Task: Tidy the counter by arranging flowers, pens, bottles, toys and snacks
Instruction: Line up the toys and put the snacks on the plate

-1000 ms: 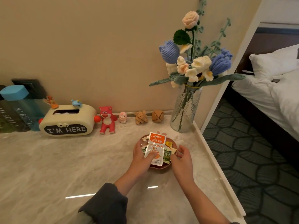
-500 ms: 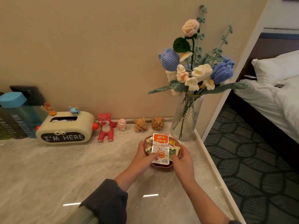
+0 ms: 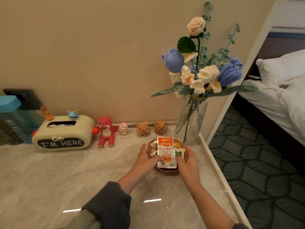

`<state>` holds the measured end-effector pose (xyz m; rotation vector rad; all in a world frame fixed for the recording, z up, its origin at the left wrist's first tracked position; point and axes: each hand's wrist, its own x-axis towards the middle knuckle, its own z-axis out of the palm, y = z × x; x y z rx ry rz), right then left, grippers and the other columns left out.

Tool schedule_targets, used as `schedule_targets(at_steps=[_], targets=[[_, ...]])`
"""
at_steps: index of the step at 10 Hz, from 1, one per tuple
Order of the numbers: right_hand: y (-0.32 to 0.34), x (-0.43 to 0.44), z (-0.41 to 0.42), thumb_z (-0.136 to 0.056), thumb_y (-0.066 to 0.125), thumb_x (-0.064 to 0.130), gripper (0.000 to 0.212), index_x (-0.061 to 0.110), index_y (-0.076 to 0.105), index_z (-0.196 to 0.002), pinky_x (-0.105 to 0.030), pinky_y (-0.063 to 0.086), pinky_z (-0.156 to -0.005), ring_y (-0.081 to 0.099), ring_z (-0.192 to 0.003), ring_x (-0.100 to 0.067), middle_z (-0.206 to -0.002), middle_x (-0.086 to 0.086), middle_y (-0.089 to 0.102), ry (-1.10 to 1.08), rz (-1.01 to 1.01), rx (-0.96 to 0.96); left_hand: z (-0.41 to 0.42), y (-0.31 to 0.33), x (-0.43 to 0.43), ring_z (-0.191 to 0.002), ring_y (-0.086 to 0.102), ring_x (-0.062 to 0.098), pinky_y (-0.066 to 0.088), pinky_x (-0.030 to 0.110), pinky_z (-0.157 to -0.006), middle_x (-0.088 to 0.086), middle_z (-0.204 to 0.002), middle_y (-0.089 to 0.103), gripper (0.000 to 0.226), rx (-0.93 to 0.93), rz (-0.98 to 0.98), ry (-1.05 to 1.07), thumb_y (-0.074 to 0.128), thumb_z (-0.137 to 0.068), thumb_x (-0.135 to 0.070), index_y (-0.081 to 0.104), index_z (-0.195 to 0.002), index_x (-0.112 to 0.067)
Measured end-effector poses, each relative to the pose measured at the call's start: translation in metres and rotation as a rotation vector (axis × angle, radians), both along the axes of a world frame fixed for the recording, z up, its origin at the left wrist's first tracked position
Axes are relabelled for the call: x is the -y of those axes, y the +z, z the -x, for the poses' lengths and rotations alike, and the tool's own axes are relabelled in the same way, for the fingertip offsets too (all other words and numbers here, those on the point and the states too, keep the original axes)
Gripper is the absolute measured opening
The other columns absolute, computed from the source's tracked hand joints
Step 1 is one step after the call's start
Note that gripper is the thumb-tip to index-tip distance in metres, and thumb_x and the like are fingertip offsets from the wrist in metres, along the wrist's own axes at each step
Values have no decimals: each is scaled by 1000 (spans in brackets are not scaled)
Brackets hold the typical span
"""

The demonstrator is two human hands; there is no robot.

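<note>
A brown snack dish (image 3: 166, 170) sits on the marble counter (image 3: 57, 177) near its right edge, filled with small packets. On top lies an orange-and-white snack packet (image 3: 165, 152). My left hand (image 3: 146, 158) grips the dish's left side with its thumb on the packet. My right hand (image 3: 188, 160) grips the dish's right side. Just behind stands a glass vase (image 3: 192, 119) of crocheted flowers (image 3: 203, 70). Along the wall stand a red bear toy (image 3: 105, 131), a small pink figure (image 3: 123, 128) and two wooden puzzles (image 3: 143, 128).
A cream tissue box (image 3: 63, 133) reading "I'M HERE" stands at the left, with bottles (image 3: 14, 119) beside it. The counter's raised right edge (image 3: 219, 176) drops to patterned carpet. A bed with white linen (image 3: 280, 100) is at the far right.
The dish and both hands have stayed close to the vase while the view shifted down slightly. My hands have closed in more tightly around the dish and packet.
</note>
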<state>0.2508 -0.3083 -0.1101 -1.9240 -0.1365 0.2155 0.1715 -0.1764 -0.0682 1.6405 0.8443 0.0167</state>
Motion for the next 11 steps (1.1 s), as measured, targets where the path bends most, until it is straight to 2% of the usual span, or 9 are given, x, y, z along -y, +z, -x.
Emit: schedule_targets(at_steps=[1,2,3,5,6,7,8,10,11], targets=[[1,1,-1,-91,61,8,49,21,48,-136,-9,43,-63,60,-96,-6,-112,7,61,9,-15,-9,2,1,1,-134,41,24,37,35,-108,5,-153,35,91,2,4,-11,69,-85,-23,9,-153,-17],[1,4,-1,-90,63,9,53,21,45,-138,-9,44,-58,57,-85,4,-113,8,59,51,-8,-18,2,2,2,-134,42,24,38,33,-105,5,-152,35,87,-5,-4,-13,67,-86,-23,11,-153,-17],[1,7,0,-88,65,10,55,20,44,-138,-10,45,-62,57,-86,6,-115,8,60,89,-9,-27,4,2,3,-136,40,25,37,37,-108,6,-154,33,90,-11,3,1,67,-86,-25,8,-154,-18],[4,8,-4,-84,69,7,62,17,42,-140,-12,46,-68,59,-101,-7,-125,2,58,148,-25,-66,3,7,4,-137,38,26,39,33,-103,7,-156,29,89,-33,3,1,66,-87,-24,7,-153,-18],[7,10,-8,-84,69,7,64,17,40,-140,-17,50,-75,60,-105,-11,-127,-1,59,184,-23,-100,2,12,6,-133,42,24,42,27,-91,8,-153,34,82,-30,-5,-2,65,-89,-22,13,-152,-15],[12,12,-12,-83,69,5,62,15,41,-138,-29,52,-89,60,-109,-16,-124,-2,60,202,-13,-126,2,15,10,-128,47,23,42,25,-84,9,-150,38,75,-28,0,-9,64,-89,-22,20,-149,-14],[21,13,-12,-84,66,0,53,22,42,-126,-29,51,-89,59,-105,-15,-108,5,59,240,-19,-136,0,16,12,-130,45,24,41,25,-83,8,-151,36,77,-31,2,-12,64,-89,-23,18,-149,-14],[20,15,-12,-79,70,6,51,22,50,-123,-39,56,-91,66,-104,-15,-115,-2,67,248,-39,-111,2,18,15,-124,46,21,42,28,-89,8,-151,37,78,-39,-9,-42,65,-88,-26,18,-149,-13],[25,14,-7,-81,69,8,48,21,51,-123,-42,56,-90,64,-104,-16,-114,0,65,178,24,-5,10,26,19,-137,36,24,38,28,-95,6,-156,28,83,-32,-46,-60,63,-90,-27,9,-152,-14]])
